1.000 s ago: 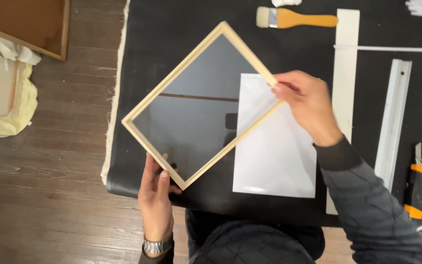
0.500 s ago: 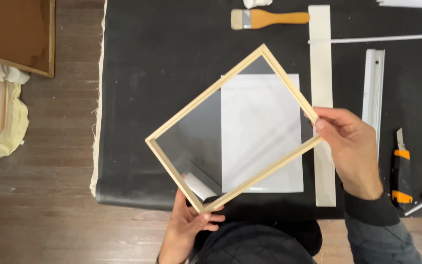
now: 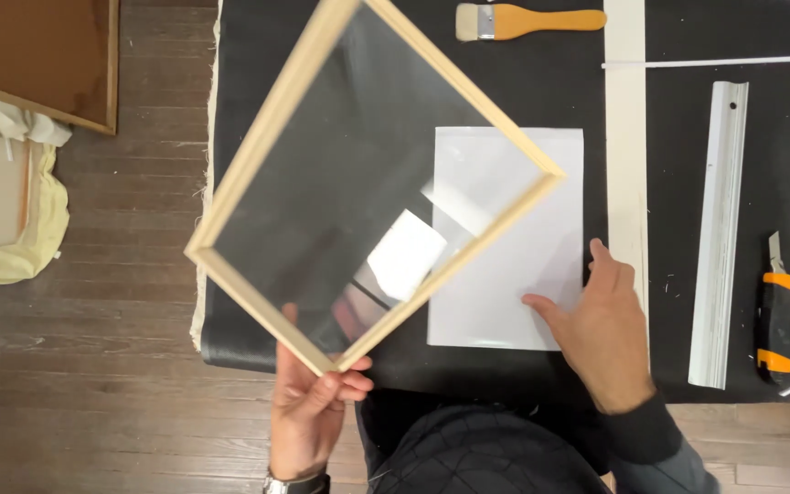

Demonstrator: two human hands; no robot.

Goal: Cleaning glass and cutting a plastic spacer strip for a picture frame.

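the pale wooden frame (image 3: 267,146) with its clear pane is tilted up over the black-covered counter (image 3: 541,73), pinched at its lowest corner by the left hand (image 3: 308,416), fingers closed on the wood. the right hand (image 3: 601,329) is off the frame, lying open and flat on the lower right corner of the white sheet (image 3: 523,247) beneath. farther right lie a cream strip (image 3: 625,137), a metal ruler (image 3: 720,229) and an orange utility knife (image 3: 776,316), with a brush (image 3: 528,18) at the top.
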